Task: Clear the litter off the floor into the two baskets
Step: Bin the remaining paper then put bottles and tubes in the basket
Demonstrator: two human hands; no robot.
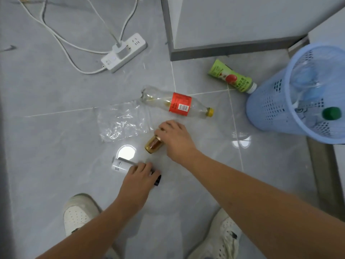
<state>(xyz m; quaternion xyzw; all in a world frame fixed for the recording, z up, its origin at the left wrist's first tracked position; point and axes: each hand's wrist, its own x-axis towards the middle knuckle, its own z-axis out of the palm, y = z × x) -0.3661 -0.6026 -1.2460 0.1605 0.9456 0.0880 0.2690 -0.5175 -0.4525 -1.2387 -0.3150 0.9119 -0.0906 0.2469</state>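
Note:
On the grey tiled floor my right hand (pixel 174 136) grips the top of a small gold can (pixel 153 145) lying on its side. Just below it, my left hand (pixel 139 175) curls over a white and black tube (pixel 120 165) on the floor. Beyond the hands lie a crumpled clear plastic bag (pixel 121 121), a clear bottle with a red label and yellow cap (pixel 176 102), and a green-labelled bottle (pixel 230 77). A blue mesh basket (pixel 270 107) stands at the right and holds several bottles, one with a green cap.
A white power strip (pixel 124 53) with a plugged adapter and trailing cables lies at the upper left. A white cabinet with a grey base (pixel 224 51) stands at the top right. My two white shoes (pixel 78 214) are at the bottom.

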